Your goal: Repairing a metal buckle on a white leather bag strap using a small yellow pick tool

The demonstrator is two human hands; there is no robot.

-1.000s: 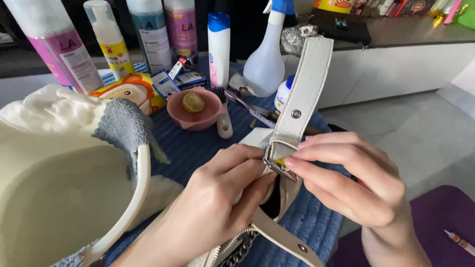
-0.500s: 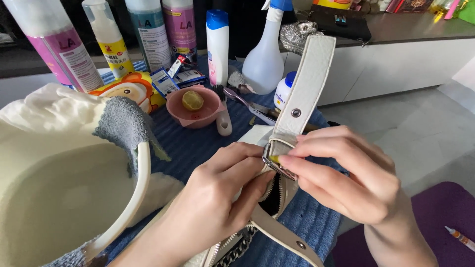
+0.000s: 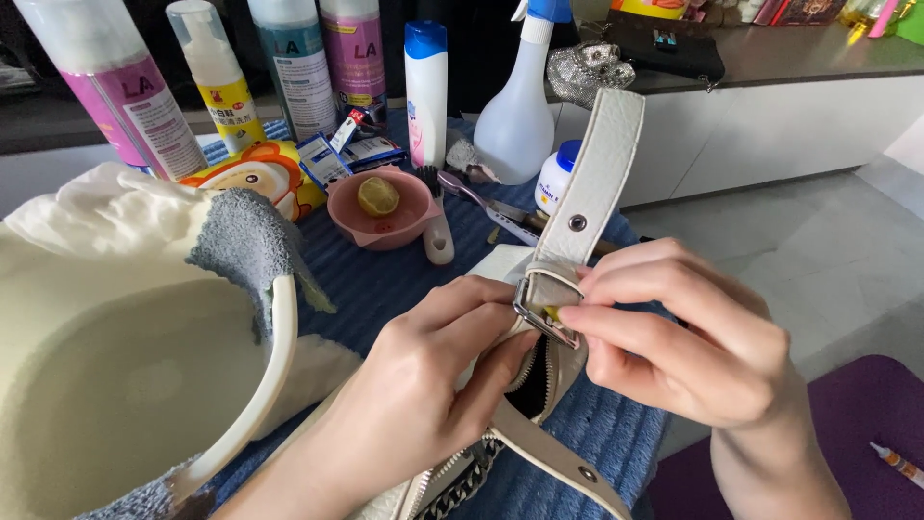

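Little has moved since a second ago: your two hands keep to the one buckle (image 3: 547, 310). Your left hand (image 3: 423, 385) pinches the cream bag (image 3: 525, 424) under it; your right hand (image 3: 688, 337) pinches the buckle, its one strap (image 3: 602, 178) standing upright. Beside you sits one basin (image 3: 125, 385). Farther off: one pink bowl (image 3: 375, 207), one spray bottle (image 3: 520, 106), five tall bottles, all on a blue towel (image 3: 395, 274). Beyond, a white counter (image 3: 770, 125) and grey floor.

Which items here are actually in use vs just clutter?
In use:
left hand
right hand
white strap
metal buckle
white bag

Lying about:
pink bowl with lemon half
spray bottle
basin
grey cloth
small brush
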